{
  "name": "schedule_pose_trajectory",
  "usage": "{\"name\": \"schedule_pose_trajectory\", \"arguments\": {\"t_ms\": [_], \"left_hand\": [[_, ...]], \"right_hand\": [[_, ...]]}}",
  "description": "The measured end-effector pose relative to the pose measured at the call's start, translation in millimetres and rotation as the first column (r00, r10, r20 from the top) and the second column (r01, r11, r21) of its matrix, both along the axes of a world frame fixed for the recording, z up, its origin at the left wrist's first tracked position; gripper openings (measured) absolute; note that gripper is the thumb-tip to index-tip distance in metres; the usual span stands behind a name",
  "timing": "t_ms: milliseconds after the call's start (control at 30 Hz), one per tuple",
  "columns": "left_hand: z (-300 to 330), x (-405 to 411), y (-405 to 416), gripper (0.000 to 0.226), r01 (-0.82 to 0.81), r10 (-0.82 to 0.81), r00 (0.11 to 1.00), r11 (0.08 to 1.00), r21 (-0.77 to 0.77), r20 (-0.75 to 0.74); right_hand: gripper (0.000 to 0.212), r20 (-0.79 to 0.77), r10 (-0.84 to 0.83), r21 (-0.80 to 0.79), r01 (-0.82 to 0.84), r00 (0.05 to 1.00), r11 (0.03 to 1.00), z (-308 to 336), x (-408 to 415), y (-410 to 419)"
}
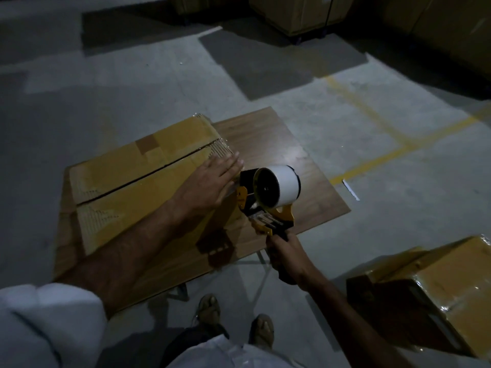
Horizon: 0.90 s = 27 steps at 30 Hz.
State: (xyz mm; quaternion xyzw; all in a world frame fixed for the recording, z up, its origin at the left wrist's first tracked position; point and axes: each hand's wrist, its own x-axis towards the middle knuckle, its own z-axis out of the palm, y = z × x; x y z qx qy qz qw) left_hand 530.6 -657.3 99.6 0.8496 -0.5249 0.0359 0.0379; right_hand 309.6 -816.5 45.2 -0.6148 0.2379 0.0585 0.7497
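Observation:
A brown cardboard box lies on a small wooden table, its top flaps closed along a dark seam. My left hand rests flat on the box's right end, fingers straight and together. A yellow and black tape dispenser carrying a white tape roll sits against the right end of the box, just past my left fingertips. My right hand grips its black handle from below.
A taped cardboard box stands on the floor at the lower right. Large cartons line the far wall. Yellow lines cross the grey concrete floor. My sandalled feet stand under the table's near edge.

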Motion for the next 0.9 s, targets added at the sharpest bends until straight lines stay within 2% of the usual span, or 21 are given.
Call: {"name": "schedule_pose_trajectory", "arguments": {"t_ms": [133, 267, 433, 700, 833, 900], "left_hand": [[-0.1, -1.5, 0.0, 0.057, 0.001, 0.0, 1.0, 1.0, -0.014, 0.002], [2.3, -2.5, 0.1, 0.057, -0.001, 0.001, 1.0, 1.0, -0.025, -0.015], [7.4, -2.2, -1.2, 0.057, -0.005, 0.005, 1.0, 1.0, -0.005, -0.029], [13.2, -9.6, -1.2, 0.063, -0.029, 0.029, 0.999, 0.999, 0.021, -0.043], [14.9, -7.5, -0.1, 0.062, -0.063, 0.065, 0.996, 0.998, 0.023, -0.066], [14.0, -5.3, -0.7, 0.062, -0.063, 0.064, 0.993, 0.998, 0.013, -0.101]], "right_hand": [[0.015, -0.046, -0.003, 0.134, 0.009, 0.999, 0.991, -2.7, 0.9, -5.6], [0.032, -0.134, -0.006, 0.251, 0.04, 0.991, 0.967, -3.8, 10.2, -5.6], [0.033, -0.199, -0.01, 0.293, 0.07, 0.98, 0.954, 3.3, 15.4, -7.3], [0.033, -0.238, -0.013, 0.197, 0.062, 0.971, 0.978, 19.1, 16.9, -9.7], [0.022, -0.13, -0.012, 0.028, 0.016, 0.991, 0.999, 12.4, 4.9, -11.7], [0.02, -0.043, -0.027, -0.141, 0.02, 0.999, 0.99, 5.3, -5.2, -10.5]]}}
